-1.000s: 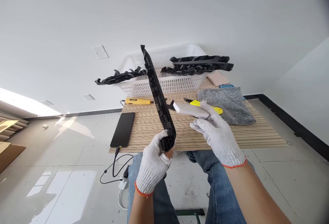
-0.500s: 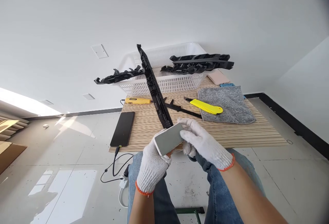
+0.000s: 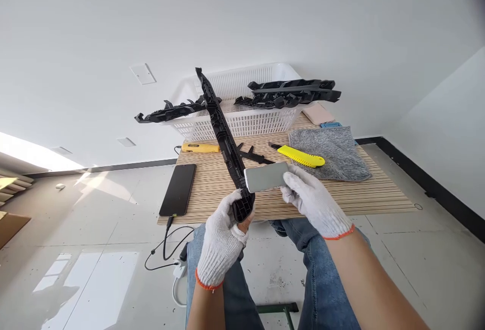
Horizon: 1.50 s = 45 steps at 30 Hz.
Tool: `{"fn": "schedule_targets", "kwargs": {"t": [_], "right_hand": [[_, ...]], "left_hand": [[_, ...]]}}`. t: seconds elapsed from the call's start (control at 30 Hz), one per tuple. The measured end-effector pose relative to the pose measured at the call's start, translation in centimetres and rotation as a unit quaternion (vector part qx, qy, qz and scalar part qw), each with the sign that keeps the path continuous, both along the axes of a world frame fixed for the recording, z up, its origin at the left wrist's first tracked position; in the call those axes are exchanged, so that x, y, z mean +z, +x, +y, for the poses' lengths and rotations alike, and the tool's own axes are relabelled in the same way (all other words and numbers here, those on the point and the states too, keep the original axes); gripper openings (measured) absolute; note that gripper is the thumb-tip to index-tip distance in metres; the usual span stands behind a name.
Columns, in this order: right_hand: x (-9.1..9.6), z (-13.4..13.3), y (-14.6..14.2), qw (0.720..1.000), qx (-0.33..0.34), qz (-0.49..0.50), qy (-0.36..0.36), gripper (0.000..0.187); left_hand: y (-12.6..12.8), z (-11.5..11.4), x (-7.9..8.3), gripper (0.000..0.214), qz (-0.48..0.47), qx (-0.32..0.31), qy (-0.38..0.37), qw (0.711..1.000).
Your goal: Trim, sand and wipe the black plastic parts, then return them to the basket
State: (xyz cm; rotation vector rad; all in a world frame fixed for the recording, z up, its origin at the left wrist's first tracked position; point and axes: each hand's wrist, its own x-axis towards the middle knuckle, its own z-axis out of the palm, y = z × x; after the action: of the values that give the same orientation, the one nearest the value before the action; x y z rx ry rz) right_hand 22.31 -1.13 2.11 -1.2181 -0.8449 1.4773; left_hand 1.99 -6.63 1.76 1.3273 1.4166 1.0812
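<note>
In the head view my left hand point(image 3: 223, 239), in a white knit glove, is closed around the near end of a long black plastic trim piece point(image 3: 224, 140). The piece slants up and away over the basket's front rim. My gloved right hand point(image 3: 312, 198) grips the right end of a flat grey rectangular block point(image 3: 266, 177) with a pale edge, possibly a sanding sponge. The block's left end lies against or just over the trim piece, above my left hand; whether they touch I cannot tell. Behind the block a black caliper point(image 3: 257, 157) is partly hidden.
A white plastic basket point(image 3: 242, 124) holds more black plastic parts point(image 3: 295, 92). On the striped table point(image 3: 341, 201) lie a yellow utility knife point(image 3: 301, 156), a grey cloth point(image 3: 333, 158), a yellow corded tool point(image 3: 200, 148) and a phone point(image 3: 177, 190) with its cable hanging down.
My right hand has moved the grey block right, off my left hand, and turned it more level. The near end of the trim piece now shows in my left hand.
</note>
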Motion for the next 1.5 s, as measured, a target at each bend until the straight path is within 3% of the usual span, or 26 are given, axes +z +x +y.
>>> {"fn": "schedule_targets", "kwargs": {"t": [0.13, 0.23, 0.33, 0.53, 0.67, 0.97, 1.5], "right_hand": [[0.8, -0.6, -0.2, 0.997, 0.03, 0.076, 0.002, 0.028], [1.4, -0.6, -1.0, 1.0, 0.019, 0.007, -0.016, 0.021], [1.6, -0.7, -1.9, 0.998, 0.029, -0.046, -0.027, 0.032], [1.3, -1.6, -2.4, 0.99, 0.129, -0.052, 0.002, 0.041], [1.5, -2.2, -3.0, 0.977, 0.207, -0.053, 0.007, 0.036], [0.7, -1.1, -3.2, 0.99, 0.092, -0.106, 0.013, 0.031], [0.1, -1.1, -2.7, 0.987, 0.074, -0.139, 0.031, 0.03]], "left_hand": [[-0.1, 0.1, 0.0, 0.037, -0.002, -0.006, 0.007, 1.0], [-0.1, 0.2, 0.0, 0.037, 0.037, -0.007, 0.006, 0.999], [-0.1, 0.2, 0.2, 0.033, 0.079, -0.014, 0.011, 0.997], [-0.3, 0.1, 0.3, 0.037, 0.046, -0.013, 0.002, 0.999], [-0.4, 0.0, 0.3, 0.05, 0.1, -0.018, -0.005, 0.995], [-0.5, 0.0, 0.2, 0.035, 0.14, -0.01, 0.015, 0.99], [-0.4, 0.1, 0.0, 0.035, 0.153, -0.018, 0.003, 0.988]]}}
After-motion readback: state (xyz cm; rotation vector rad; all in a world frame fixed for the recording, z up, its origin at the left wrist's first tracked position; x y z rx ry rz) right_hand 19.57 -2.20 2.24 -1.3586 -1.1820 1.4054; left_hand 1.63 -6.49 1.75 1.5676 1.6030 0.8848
